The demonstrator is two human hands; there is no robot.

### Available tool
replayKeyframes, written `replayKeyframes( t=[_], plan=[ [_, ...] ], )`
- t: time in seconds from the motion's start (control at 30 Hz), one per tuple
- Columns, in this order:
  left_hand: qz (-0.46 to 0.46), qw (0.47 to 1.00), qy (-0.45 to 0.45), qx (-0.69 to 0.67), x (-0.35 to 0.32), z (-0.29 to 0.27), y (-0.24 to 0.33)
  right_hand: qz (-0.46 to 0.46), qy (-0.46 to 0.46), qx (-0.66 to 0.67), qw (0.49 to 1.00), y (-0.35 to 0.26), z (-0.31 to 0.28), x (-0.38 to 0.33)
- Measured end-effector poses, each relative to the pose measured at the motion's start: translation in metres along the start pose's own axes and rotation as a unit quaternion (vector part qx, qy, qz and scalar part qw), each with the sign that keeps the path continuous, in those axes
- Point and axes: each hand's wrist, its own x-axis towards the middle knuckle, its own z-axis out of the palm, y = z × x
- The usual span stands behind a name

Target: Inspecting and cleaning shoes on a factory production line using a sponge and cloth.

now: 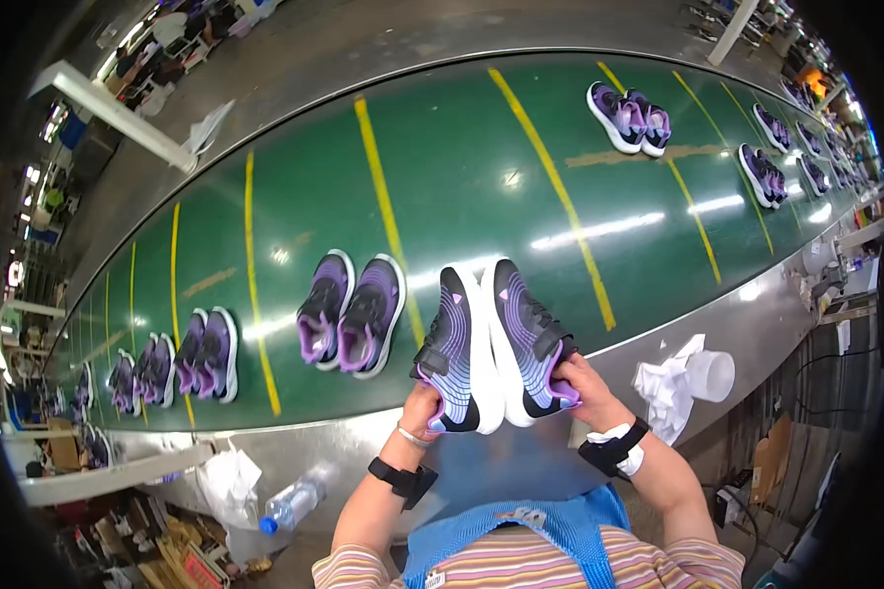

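Note:
My left hand (420, 410) grips a black and purple sneaker (448, 339) by its heel opening. In my right hand (591, 389) is the matching sneaker (526, 339), held the same way. Both shoes are tilted on their sides with toes pointing away, their white soles turned toward each other and nearly touching. They are over the near edge of the green conveyor belt (462, 167). Some fingers of each hand are hidden inside or behind the shoes. Just left of them, a similar pair of sneakers (371, 312) rests on the belt.
More pairs of sneakers stand along the belt, such as one pair (631, 118) at the far right and another (206, 353) at left. Crumpled white paper (666, 393) and a clear plastic cup (709, 376) lie on the metal ledge at right. A plastic bottle (293, 503) is at lower left.

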Motion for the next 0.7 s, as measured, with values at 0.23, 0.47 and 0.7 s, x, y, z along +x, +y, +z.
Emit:
replayKeyframes(
  t=[0.23, 0.47, 0.7],
  plan=[
    [-0.009, 1.000, 0.003, -0.029, -0.081, -0.033, -0.012, 0.016, 0.004, 0.045, 0.999, 0.061, 0.031, -0.047],
    [0.017, 1.000, -0.008, -0.010, -0.104, -0.073, -0.025, 0.025, -0.022, 0.030, 0.999, 0.087, 0.043, -0.058],
    [0.048, 0.997, 0.014, 0.056, -0.135, -0.078, -0.018, -0.027, -0.054, -0.090, 0.994, 0.088, 0.053, -0.072]
  ],
)
